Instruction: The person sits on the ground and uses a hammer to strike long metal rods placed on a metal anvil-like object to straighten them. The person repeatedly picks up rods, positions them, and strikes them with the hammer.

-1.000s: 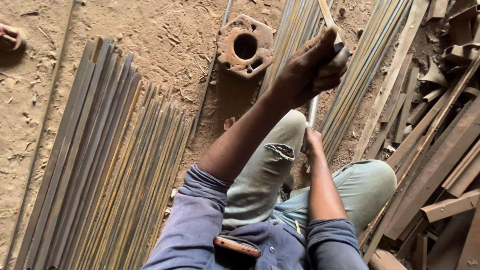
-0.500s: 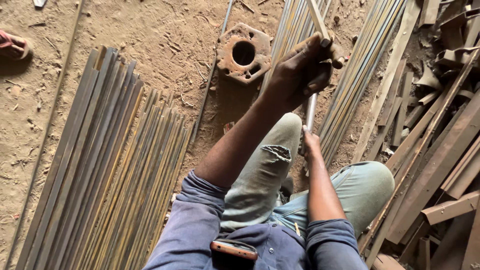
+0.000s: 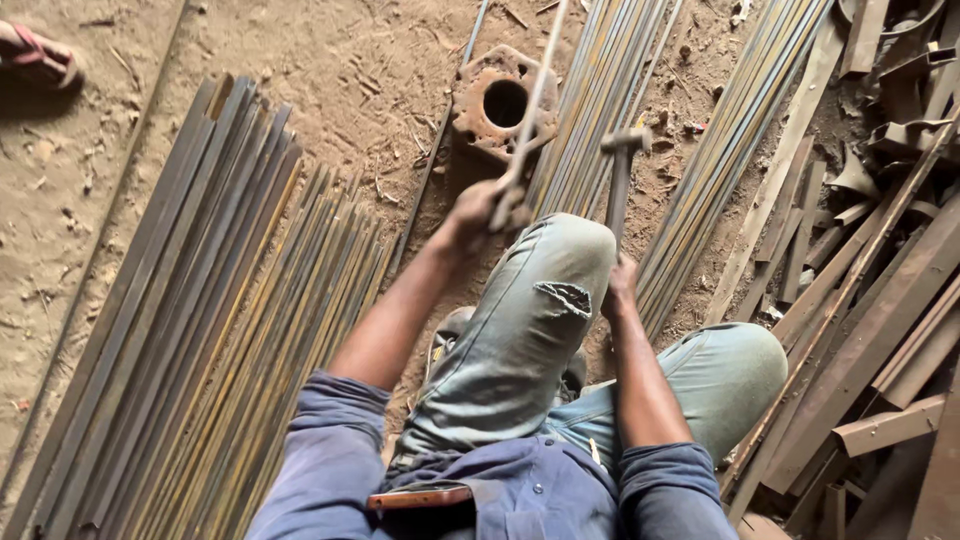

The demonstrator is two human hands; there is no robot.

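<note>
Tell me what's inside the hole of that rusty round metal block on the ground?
The metal block has one round hole that shows only darkness; its bottom cannot be seen. A thin rod, held in the left hand, crosses in front of its right edge.

Bare dirt floor (image 3: pixel 330 70), brown and dusty, strewn with small debris. A broad bundle of metal strips (image 3: pixel 190 350) fills the lower left; rusty scrap angle pieces (image 3: pixel 870 330) crowd the right edge (daylight, soft and even). A sandal (image 3: pixel 40 58) lies upper left.
</note>
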